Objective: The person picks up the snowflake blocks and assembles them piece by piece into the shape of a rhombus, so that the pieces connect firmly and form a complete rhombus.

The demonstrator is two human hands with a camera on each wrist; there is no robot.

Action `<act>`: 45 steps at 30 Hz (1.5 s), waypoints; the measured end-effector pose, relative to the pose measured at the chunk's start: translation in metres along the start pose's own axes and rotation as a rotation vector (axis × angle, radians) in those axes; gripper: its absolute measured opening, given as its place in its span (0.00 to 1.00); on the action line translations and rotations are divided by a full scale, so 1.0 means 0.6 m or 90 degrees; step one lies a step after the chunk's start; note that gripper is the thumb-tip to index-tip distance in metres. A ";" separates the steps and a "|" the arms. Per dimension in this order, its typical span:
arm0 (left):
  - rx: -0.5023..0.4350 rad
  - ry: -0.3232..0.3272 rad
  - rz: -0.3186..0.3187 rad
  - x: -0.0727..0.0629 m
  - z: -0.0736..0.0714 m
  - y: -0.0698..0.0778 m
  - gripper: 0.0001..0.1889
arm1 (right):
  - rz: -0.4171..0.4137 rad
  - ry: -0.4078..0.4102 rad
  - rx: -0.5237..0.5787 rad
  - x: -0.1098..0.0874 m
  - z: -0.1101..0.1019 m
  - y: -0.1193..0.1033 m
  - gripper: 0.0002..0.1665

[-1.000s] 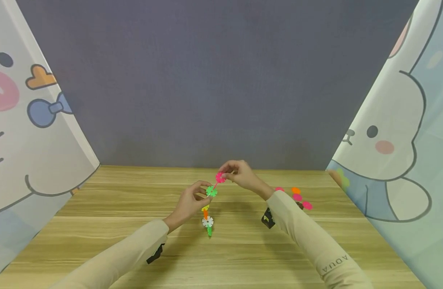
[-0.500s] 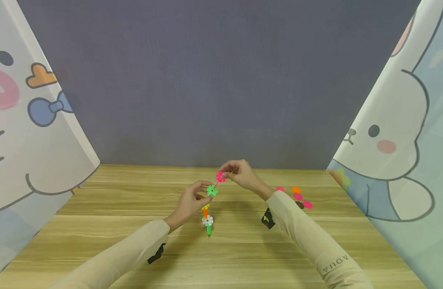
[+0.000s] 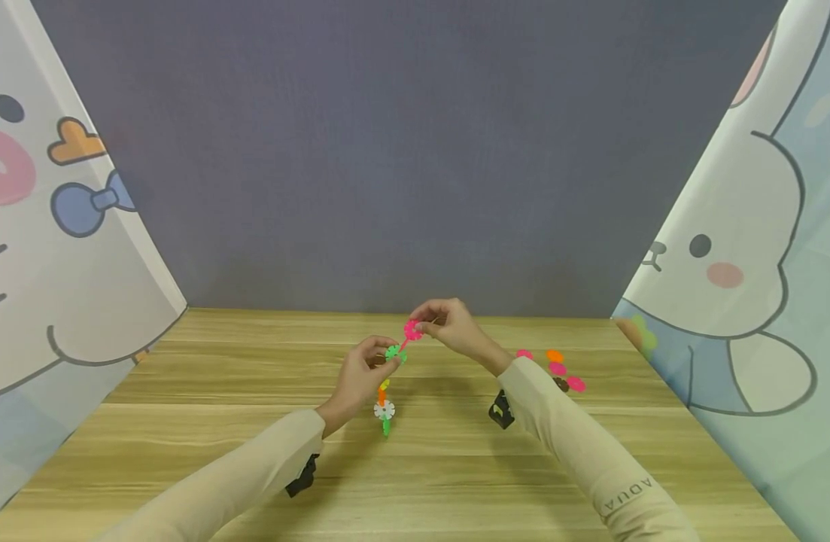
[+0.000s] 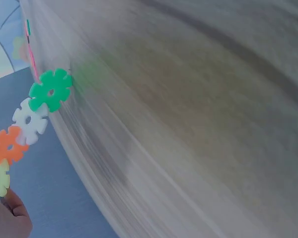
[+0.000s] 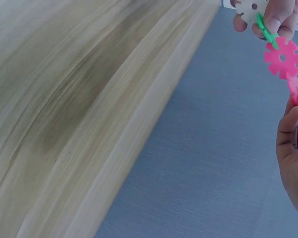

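A chain of notched plastic snowflake discs stretches between my two hands above the table. My left hand (image 3: 357,380) pinches it near a green disc (image 3: 394,352); a white disc (image 5: 250,10) shows beside those fingers in the right wrist view. My right hand (image 3: 451,329) pinches the far pink disc (image 3: 411,330), and another pink disc (image 5: 283,58) links it to the green one. Below my left hand hang a yellow disc (image 3: 384,384), an orange disc (image 4: 9,146), a white disc (image 4: 30,120) and a green disc (image 4: 50,90) at the end.
Loose discs lie on the wooden table (image 3: 252,361) right of my right forearm: an orange one (image 3: 554,356), a brown one (image 3: 561,385) partly behind the sleeve, and several pink ones (image 3: 576,384). A dark grey panel (image 3: 401,165) stands behind the table, with cartoon-printed sheets at both sides.
My left hand has shifted slightly up, and the green disc at its fingers has tilted. The hanging end of the chain has moved a little left and up. My right hand has barely moved.
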State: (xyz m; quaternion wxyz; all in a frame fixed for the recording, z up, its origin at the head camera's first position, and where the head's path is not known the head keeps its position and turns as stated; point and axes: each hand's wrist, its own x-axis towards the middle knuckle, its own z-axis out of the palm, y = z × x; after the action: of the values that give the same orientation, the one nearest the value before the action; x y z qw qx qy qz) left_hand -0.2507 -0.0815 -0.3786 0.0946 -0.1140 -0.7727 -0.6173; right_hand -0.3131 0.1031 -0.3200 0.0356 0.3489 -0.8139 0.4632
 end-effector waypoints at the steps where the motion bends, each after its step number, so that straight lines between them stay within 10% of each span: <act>1: -0.008 0.004 -0.002 0.000 0.001 0.000 0.13 | -0.003 0.000 0.002 0.000 0.000 -0.001 0.07; 45: -0.025 -0.014 -0.048 -0.015 -0.002 0.052 0.10 | 0.032 0.003 0.073 -0.021 0.002 -0.044 0.08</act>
State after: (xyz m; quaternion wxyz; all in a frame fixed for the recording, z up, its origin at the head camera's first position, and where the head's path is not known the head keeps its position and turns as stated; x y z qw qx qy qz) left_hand -0.2331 -0.0764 -0.3518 0.0606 -0.0929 -0.7652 -0.6342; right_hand -0.2878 0.1002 -0.3063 0.0059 0.3290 -0.7942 0.5109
